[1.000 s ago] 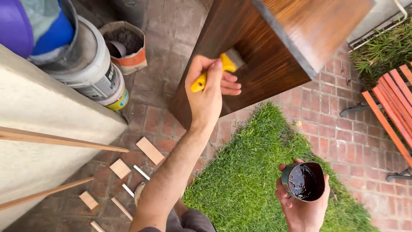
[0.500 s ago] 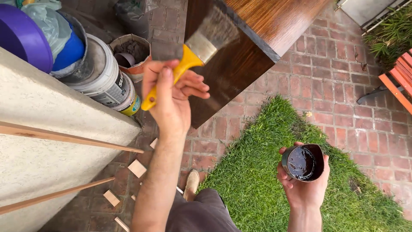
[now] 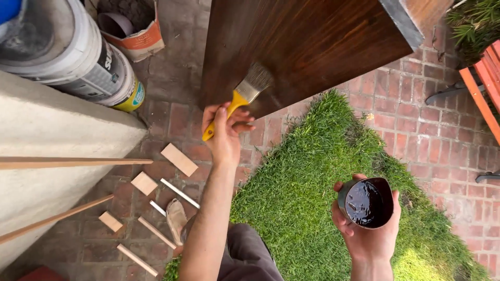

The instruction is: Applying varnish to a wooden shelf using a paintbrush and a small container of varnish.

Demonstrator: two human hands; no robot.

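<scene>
My left hand [image 3: 225, 136] grips the yellow handle of a flat paintbrush [image 3: 246, 92]. Its bristles press against the lower part of a dark-stained wooden panel [image 3: 312, 41], which looks wet and glossy. My right hand [image 3: 372, 240] holds a small round cup [image 3: 365, 203] of dark brown stain low on the right, above the grass and away from the panel. My own leg and shoe [image 3: 176, 218] show below the left arm.
A patch of grass [image 3: 307, 177] lies on the brick paving [image 3: 427, 125]. Stacked plastic buckets [image 3: 78, 57] and an open sack [image 3: 133, 26] stand at the upper left by a concrete ledge [image 3: 52, 130]. Thin wooden sticks [image 3: 73, 163] and wood offcuts [image 3: 179, 159] lie at the left. An orange slatted bench [image 3: 482, 83] is at the right.
My left hand has brought the brush down from near the camera back onto the panel's lower face. The cup in my right hand has stayed low on the right.
</scene>
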